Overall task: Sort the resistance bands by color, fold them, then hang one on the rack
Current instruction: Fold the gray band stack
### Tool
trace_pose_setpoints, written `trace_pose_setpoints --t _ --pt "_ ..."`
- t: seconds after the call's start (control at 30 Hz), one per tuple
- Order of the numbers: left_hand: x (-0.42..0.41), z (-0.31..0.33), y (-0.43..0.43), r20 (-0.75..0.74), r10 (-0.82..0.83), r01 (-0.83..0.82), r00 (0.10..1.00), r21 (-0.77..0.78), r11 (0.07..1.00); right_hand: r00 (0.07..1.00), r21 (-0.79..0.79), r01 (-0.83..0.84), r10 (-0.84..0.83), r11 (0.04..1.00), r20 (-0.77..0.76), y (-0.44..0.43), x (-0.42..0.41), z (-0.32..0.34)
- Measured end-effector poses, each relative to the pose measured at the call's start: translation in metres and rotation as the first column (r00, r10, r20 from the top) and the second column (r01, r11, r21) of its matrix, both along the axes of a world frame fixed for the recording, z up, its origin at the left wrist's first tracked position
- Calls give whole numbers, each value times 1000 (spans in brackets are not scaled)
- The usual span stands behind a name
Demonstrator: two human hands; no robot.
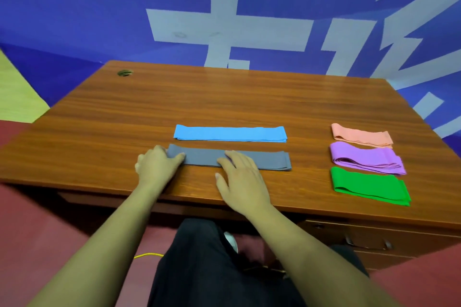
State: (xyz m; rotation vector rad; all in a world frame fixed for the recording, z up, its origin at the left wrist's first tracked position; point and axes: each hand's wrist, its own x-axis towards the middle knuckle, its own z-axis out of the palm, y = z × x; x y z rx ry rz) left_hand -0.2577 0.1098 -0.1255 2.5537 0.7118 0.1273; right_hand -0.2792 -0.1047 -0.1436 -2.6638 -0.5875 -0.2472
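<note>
Five bands lie on the table (224,102) I'm looking down on, a glossy reddish-brown wood top. The grey band (262,161) stretches flat near the front edge, straight ahead of me. The blue band (229,133) lies parallel just behind it, not touching.

My left hand (157,166) is curled over the grey band's left end, thumb on top, pinching it. My right hand (243,182) lies flat with straight fingers, its fingertips pressing on the band's middle and gripping nothing.

Well off to the right, three folded bands sit in a column: peach (361,137) farthest, purple (366,158) in the middle, green (369,185) nearest. Peach and purple touch.

A cable hole (124,73) sits in the far left corner of the top, and a drawer (369,242) hangs under the right side. Behind the table rises a blue wall (74,7) with big pale characters. The floor (37,232) is red, and a yellow cable (147,255) runs beside my dark trousers (199,269).
</note>
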Motion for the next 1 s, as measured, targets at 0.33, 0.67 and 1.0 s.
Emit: trace_pose_setpoints --t 0.33,0.67,1.0 --pt "-8 21 -18 296 -72 170 952 -320 932 999 56 15 -12 998 -46 0 2 0" --pt "-7 38 -63 470 -431 615 770 -367 698 789 757 513 127 404 -602 19 34 69" --pt "-4 23 -64 490 -492 666 720 -285 690 600 680 666 321 307 -733 -8 38 65"
